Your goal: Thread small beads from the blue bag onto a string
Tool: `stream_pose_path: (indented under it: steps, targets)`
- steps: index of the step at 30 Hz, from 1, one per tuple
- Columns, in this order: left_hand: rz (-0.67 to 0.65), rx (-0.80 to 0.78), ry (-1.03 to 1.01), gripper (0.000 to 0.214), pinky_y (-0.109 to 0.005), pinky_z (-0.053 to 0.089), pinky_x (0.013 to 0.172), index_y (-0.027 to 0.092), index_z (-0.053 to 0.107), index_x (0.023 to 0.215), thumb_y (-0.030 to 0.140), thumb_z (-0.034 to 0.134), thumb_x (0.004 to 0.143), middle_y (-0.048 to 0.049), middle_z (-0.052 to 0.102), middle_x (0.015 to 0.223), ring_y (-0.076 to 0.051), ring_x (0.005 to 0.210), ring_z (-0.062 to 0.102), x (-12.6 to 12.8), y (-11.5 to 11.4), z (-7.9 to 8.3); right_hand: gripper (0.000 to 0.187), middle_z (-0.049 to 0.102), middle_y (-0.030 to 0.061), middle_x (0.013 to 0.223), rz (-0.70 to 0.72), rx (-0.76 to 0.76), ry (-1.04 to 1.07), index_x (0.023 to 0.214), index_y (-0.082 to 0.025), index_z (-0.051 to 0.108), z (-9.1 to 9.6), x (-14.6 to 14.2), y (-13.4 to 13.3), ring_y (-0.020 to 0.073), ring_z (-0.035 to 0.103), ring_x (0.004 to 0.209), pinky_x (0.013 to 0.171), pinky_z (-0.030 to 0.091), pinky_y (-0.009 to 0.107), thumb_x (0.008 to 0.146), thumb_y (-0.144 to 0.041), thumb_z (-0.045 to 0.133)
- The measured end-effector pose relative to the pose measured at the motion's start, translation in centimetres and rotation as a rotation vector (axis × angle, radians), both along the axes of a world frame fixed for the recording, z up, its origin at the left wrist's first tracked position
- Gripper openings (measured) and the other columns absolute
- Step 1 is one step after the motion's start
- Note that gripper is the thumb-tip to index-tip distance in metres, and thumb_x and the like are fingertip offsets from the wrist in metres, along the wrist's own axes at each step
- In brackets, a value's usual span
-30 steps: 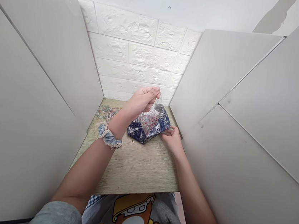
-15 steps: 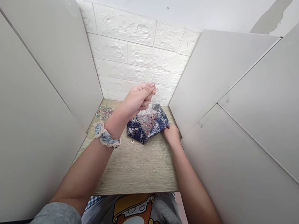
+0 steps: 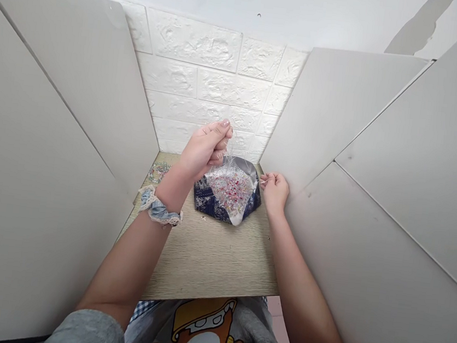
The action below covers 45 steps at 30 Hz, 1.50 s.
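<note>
My left hand (image 3: 210, 147) is raised over the table, its thumb and fingers closed on a bunch of thin clear threads (image 3: 232, 149). The strands hang down toward a dark blue patterned cloth pouch (image 3: 208, 205) with a silvery lining. Inside the open pouch lies a heap of small beads (image 3: 230, 191), pink, red and clear. Just right of the pouch, my right hand (image 3: 274, 193) pinches what looks like a fine pale thread at its fingertips; its far end is too thin to follow.
Strung beads (image 3: 158, 171) lie at the table's back left, partly behind my left wrist. A tiny metal piece (image 3: 203, 218) rests before the pouch on the wooden table (image 3: 209, 268). Grey panels (image 3: 98, 79) flank both sides, and a white brick-pattern wall (image 3: 213, 84) stands behind.
My right hand has let go of the pouch's edge and shifted right and slightly up. The pouch now lies wider open, showing more beads. My left hand has moved slightly left.
</note>
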<state>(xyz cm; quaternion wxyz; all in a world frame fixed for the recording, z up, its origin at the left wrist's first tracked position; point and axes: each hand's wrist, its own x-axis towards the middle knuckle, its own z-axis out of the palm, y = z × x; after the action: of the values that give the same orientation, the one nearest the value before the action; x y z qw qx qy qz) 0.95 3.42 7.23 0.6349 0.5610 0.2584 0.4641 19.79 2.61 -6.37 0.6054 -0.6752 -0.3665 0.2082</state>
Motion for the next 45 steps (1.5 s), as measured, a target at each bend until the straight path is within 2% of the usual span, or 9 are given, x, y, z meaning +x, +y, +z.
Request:
stream_pose_path:
  steps: [7,16,22,26,29,32,36,41,45]
  targets:
    - [0.03,0.014,-0.061,0.029,-0.015,0.014,0.031,0.018,0.04,0.066,0.042,0.046,0.081,0.009,0.018,0.045,-0.001,0.033,0.016,-0.9,1.1,-0.1,0.013,0.061,0.0024,0.075,0.061,0.168,0.364,0.075,-0.018,0.044,4.7,-1.1,2.1,0.0084,0.062,0.07,0.065,0.051,0.02,0.085,-0.022,0.036]
    - [0.141,0.028,-0.117,0.029,-0.017,0.013,0.032,0.019,0.04,0.066,0.043,0.045,0.081,0.0086,0.018,0.044,-0.002,0.033,0.013,-1.8,1.9,0.0,0.018,0.059,0.0014,0.084,0.228,0.363,0.162,0.081,-0.017,0.043,12.7,-1.3,5.2,0.009,0.062,0.084,0.074,0.049,0.025,0.088,-0.027,0.032]
    - [0.206,0.032,-0.051,0.033,-0.019,0.013,0.033,0.02,0.044,0.066,0.05,0.048,0.077,0.0085,0.018,0.041,-0.002,0.033,0.014,-2.3,1.8,0.3,0.029,0.057,0.0011,0.097,0.294,0.535,0.074,0.091,-0.015,0.045,17.9,-1.9,4.8,0.0072,0.057,0.097,0.08,0.041,0.021,0.089,-0.025,0.017]
    - [0.207,0.057,-0.078,0.03,-0.019,0.012,0.032,0.02,0.044,0.067,0.048,0.049,0.077,0.0088,0.016,0.04,-0.002,0.032,0.014,-2.8,1.6,0.5,0.02,0.059,-0.0006,0.086,0.344,0.463,0.125,0.087,-0.015,0.045,16.7,-2.5,4.1,0.0044,0.06,0.082,0.077,0.044,0.021,0.088,-0.025,0.028]
    - [0.187,0.076,-0.047,0.027,-0.017,0.012,0.032,0.02,0.045,0.067,0.044,0.05,0.078,0.0091,0.015,0.04,-0.002,0.031,0.014,-3.1,1.5,0.5,0.012,0.057,-0.0003,0.067,0.423,0.103,-0.034,0.076,-0.014,0.05,13.3,-2.4,3.8,0.0102,0.06,0.07,0.072,0.048,0.03,0.082,-0.021,0.042]
    - [0.175,0.086,0.102,0.025,-0.017,0.012,0.032,0.018,0.05,0.067,0.04,0.052,0.077,0.009,0.018,0.04,-0.002,0.032,0.014,-3.3,1.6,0.5,0.011,0.056,0.0023,0.063,0.374,-0.155,-0.396,0.062,-0.016,0.052,9.8,-1.7,3.3,0.0185,0.058,0.075,0.077,0.044,0.038,0.068,-0.007,0.052]
    - [0.204,0.135,0.377,0.022,-0.017,0.013,0.033,0.015,0.057,0.065,0.035,0.055,0.073,0.0074,0.024,0.039,-0.003,0.034,0.018,-3.4,1.9,0.2,0.023,0.059,0.0067,0.065,0.412,-0.476,-0.635,0.051,-0.017,0.054,8.1,-1.4,2.6,0.0264,0.057,0.085,0.08,0.041,0.04,0.051,0.006,0.054]
    - [0.17,0.193,0.576,0.019,-0.018,0.014,0.034,0.015,0.061,0.06,0.03,0.055,0.07,0.0064,0.026,0.038,-0.005,0.035,0.02,-3.7,2.0,0.2,0.038,0.057,0.0068,0.112,0.708,-0.106,-0.771,0.098,-0.019,0.063,9.3,-3.6,1.8,0.0226,0.049,0.108,0.095,0.035,0.036,0.064,-0.01,0.049]
    - [0.136,0.235,0.665,0.02,-0.018,0.014,0.035,0.015,0.063,0.059,0.03,0.054,0.07,0.0062,0.027,0.037,-0.005,0.035,0.02,-3.8,1.7,0.6,0.042,0.055,-0.0002,0.118,0.885,0.05,-0.694,0.102,-0.022,0.063,10.1,-5.8,0.9,0.015,0.047,0.111,0.098,0.033,0.031,0.069,-0.01,0.04]
